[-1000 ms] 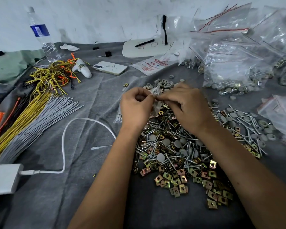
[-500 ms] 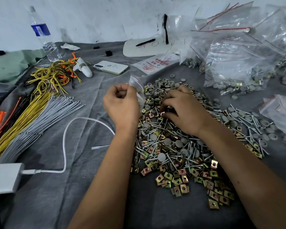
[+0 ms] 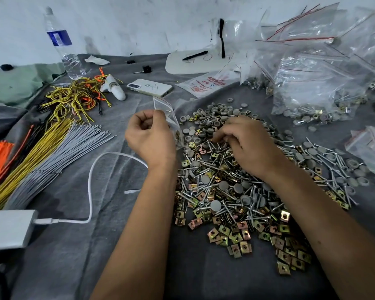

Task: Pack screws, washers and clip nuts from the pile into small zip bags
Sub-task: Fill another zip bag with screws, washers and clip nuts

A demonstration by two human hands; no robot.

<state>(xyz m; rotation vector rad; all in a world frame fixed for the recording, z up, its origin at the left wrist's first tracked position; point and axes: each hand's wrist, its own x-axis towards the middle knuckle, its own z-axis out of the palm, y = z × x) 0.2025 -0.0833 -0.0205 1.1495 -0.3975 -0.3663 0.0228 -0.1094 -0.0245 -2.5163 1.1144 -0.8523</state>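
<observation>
Zip bag (image 3: 169,120): upright, long axis vertical, mouth up.
Left hand (image 3: 149,137): pinches the bag's edge.
Right hand (image 3: 249,146): fingers curled, picking in the pile (image 3: 236,191).

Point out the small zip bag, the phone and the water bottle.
zip bag (image 3: 168,118): head view, clear side panel above the left hand's fingers.
phone (image 3: 150,87): head view, middle of its white back.
bottle (image 3: 60,37): head view, blue label.

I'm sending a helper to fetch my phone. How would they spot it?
From the water bottle by the wall, look right across the grey cloth. The phone lies flat beyond the yellow wires: a white slab, the only one there.
</observation>
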